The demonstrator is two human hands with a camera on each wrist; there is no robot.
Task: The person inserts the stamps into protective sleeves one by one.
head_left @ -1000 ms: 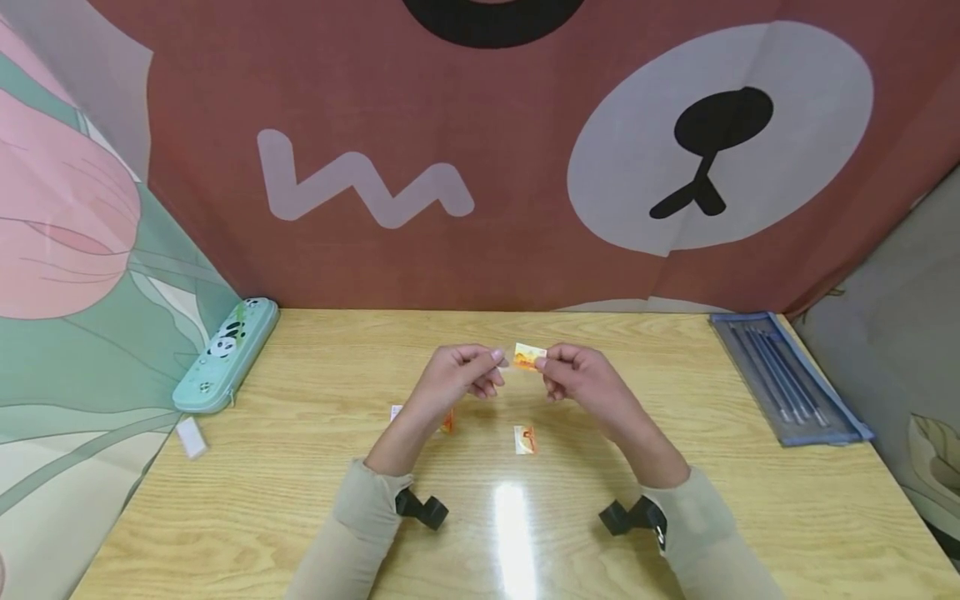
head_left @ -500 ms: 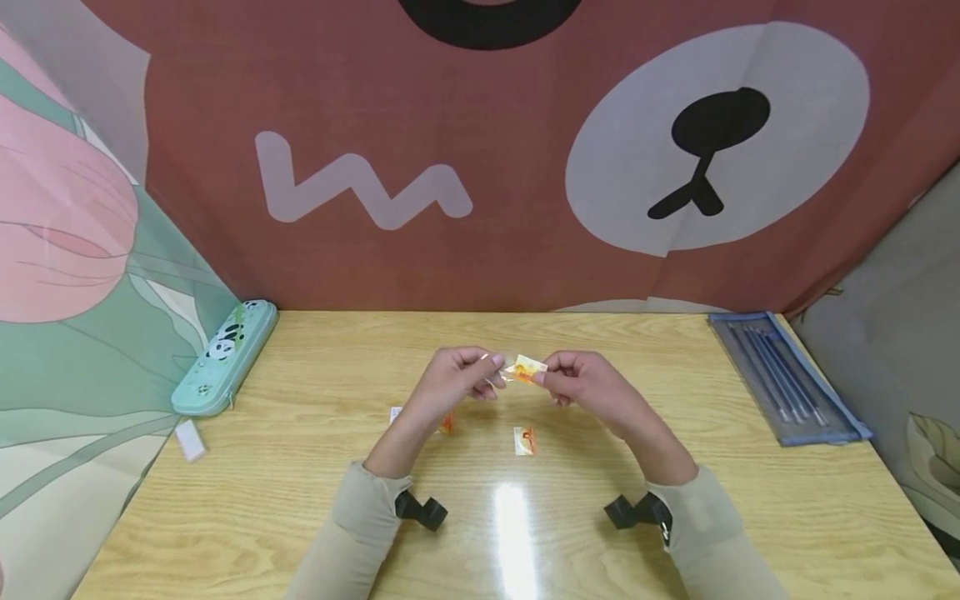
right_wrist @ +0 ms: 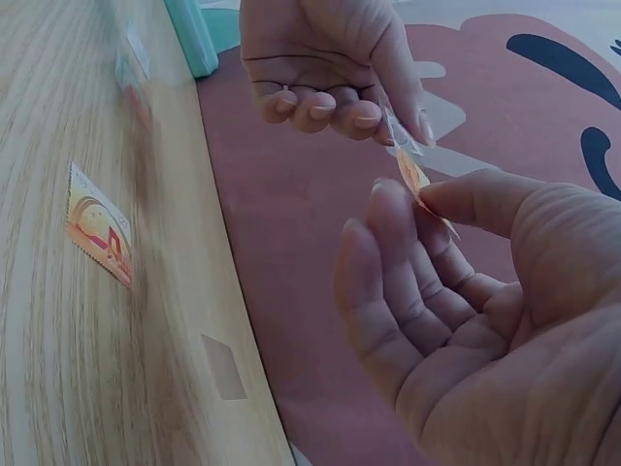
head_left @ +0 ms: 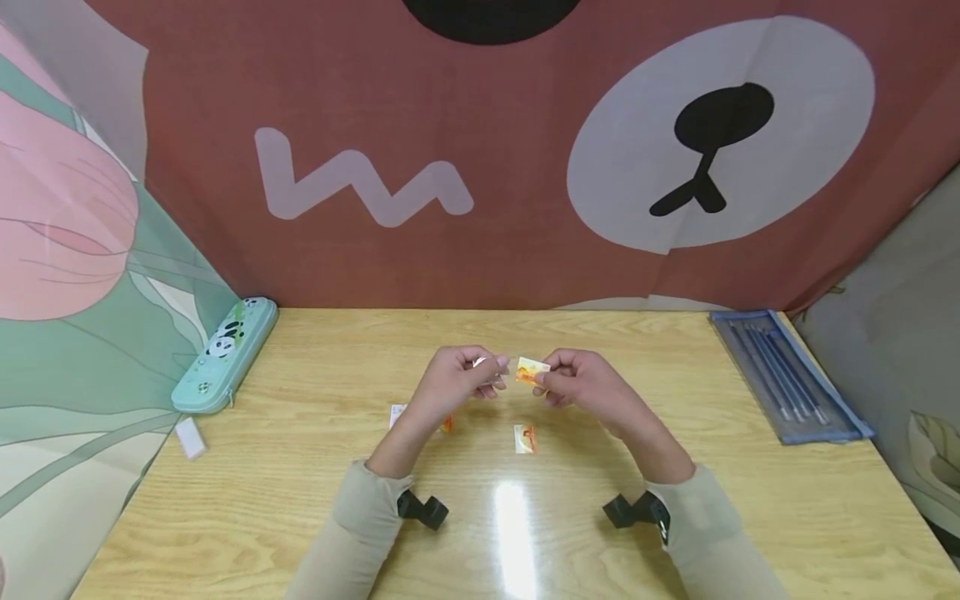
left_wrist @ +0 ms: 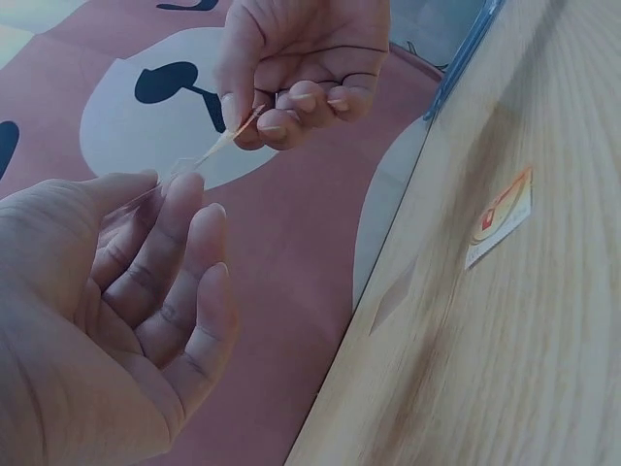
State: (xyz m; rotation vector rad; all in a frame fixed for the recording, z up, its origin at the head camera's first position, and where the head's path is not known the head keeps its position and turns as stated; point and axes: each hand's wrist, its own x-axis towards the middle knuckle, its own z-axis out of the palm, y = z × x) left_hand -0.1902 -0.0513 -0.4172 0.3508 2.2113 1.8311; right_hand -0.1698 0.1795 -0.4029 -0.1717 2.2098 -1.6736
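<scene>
My right hand [head_left: 588, 383] pinches a small yellow-and-orange postage stamp [head_left: 531, 371] between thumb and fingers, above the table. Facing it, my left hand [head_left: 457, 375] pinches a small clear plastic sleeve [right_wrist: 402, 136] by its edge. The stamp's near end meets or overlaps the clear sleeve in the wrist views; whether it is inside, I cannot tell. On the table below lies another stamp [right_wrist: 100, 225] with a perforated edge, orange and white. Beside my left forearm, a white-edged piece [head_left: 397, 414] and an orange piece [head_left: 447, 423] are partly hidden by the arm.
A mint-green panda pencil case [head_left: 227, 354] stands at the table's back left, with a white eraser-like block [head_left: 191, 438] in front. At the back right lies a blue-edged mesh pouch [head_left: 787, 379] holding several pencil-like sticks. A printed cloth [head_left: 360, 267] hangs behind the table.
The right hand has lowered slightly with the stamp. Half a second ago the stamp was tilted and nearer the left fingers; now it is more level and slightly farther right.
</scene>
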